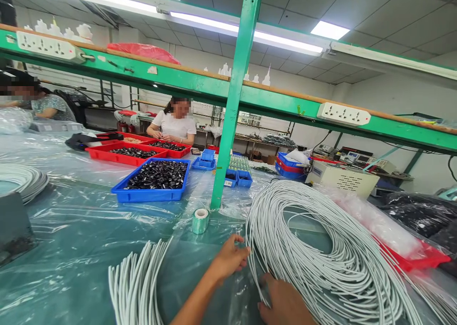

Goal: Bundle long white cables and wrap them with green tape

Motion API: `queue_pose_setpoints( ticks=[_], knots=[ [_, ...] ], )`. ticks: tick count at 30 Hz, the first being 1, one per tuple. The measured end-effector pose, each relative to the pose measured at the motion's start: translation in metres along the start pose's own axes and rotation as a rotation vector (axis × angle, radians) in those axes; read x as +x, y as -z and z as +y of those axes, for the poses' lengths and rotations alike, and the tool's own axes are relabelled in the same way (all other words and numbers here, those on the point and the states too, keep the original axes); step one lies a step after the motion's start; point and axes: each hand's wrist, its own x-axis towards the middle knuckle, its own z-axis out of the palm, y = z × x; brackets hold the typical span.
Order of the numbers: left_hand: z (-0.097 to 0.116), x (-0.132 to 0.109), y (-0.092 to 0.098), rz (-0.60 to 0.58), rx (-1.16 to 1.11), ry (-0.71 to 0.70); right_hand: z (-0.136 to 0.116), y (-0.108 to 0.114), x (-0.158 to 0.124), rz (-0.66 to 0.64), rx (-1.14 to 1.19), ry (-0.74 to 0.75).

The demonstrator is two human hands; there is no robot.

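A large coil of thin white cables [271,220] lies on the table to the right, its loops stacked in a thick ring. My left hand [230,258] is at the coil's left edge, fingers loosely bent and apart, the tips next to the outermost cables. Lower down, my right hand [285,299] reaches in over the coil's near left side. Its thumb and forefinger are spread around a few cable ends; the other fingers are hidden. Left of my forearm lies a separate bundle of white cables [137,282], cut ends fanned upward.
A green post [228,125] rises from the table behind a roll of green tape [200,221]. Beyond stand a blue tray [150,195] of black parts and red trays [117,159]. Another cable coil [32,180] lies far left. A person [176,123] sits across the table.
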Motion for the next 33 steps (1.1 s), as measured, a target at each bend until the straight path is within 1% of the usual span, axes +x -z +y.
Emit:
queue_pose_setpoints(
  ticks=[3,5,7,9,10,12,14,16,17,18,20,21,23,26,28,30,33],
  knots=[
    [-0.005,0.007,0.004,0.118,0.029,-0.015,0.001,-0.002,0.003,0.031,0.013,0.007],
    [-0.005,0.009,0.006,0.136,0.027,0.002,0.000,0.000,0.005,0.050,0.047,0.021],
    [-0.003,0.007,0.006,0.120,0.010,0.032,-0.004,0.001,0.006,0.069,0.102,0.043],
    [0.002,0.000,0.004,0.065,-0.034,0.052,-0.009,0.002,0.006,0.096,0.161,0.060],
    [0.005,-0.004,0.003,0.016,-0.066,0.053,-0.012,0.001,0.006,0.117,0.215,0.083],
    [0.010,-0.012,-0.001,-0.112,-0.134,0.041,-0.018,-0.001,0.006,0.142,0.343,0.175],
    [0.013,-0.017,-0.004,-0.207,-0.190,0.012,-0.019,0.000,0.006,0.119,0.440,0.306],
    [0.014,-0.016,-0.005,-0.209,-0.233,-0.019,-0.015,0.006,0.007,0.084,0.463,0.387],
    [0.014,-0.014,-0.005,-0.183,-0.251,-0.032,-0.011,0.011,0.008,0.095,0.441,0.387],
    [0.013,-0.011,-0.004,-0.150,-0.266,-0.040,-0.006,0.017,0.009,0.133,0.401,0.357],
    [0.012,-0.006,-0.003,-0.102,-0.279,-0.043,0.005,0.028,0.013,0.242,0.283,0.251],
    [0.011,-0.004,-0.002,-0.096,-0.278,-0.041,0.010,0.032,0.015,0.289,0.219,0.194],
    [0.011,-0.002,-0.001,-0.109,-0.265,-0.033,0.018,0.035,0.020,0.339,0.134,0.111],
    [0.010,-0.003,-0.001,-0.140,-0.232,-0.024,0.023,0.030,0.027,0.358,0.116,0.052],
    [0.009,-0.005,-0.001,-0.157,-0.210,-0.022,0.021,0.024,0.030,0.359,0.144,0.043],
    [0.008,-0.006,-0.002,-0.171,-0.191,-0.020,0.018,0.021,0.033,0.335,0.220,0.076],
    [0.007,-0.006,-0.004,-0.169,-0.190,-0.024,0.011,0.023,0.035,0.263,0.407,0.169]
  ],
)
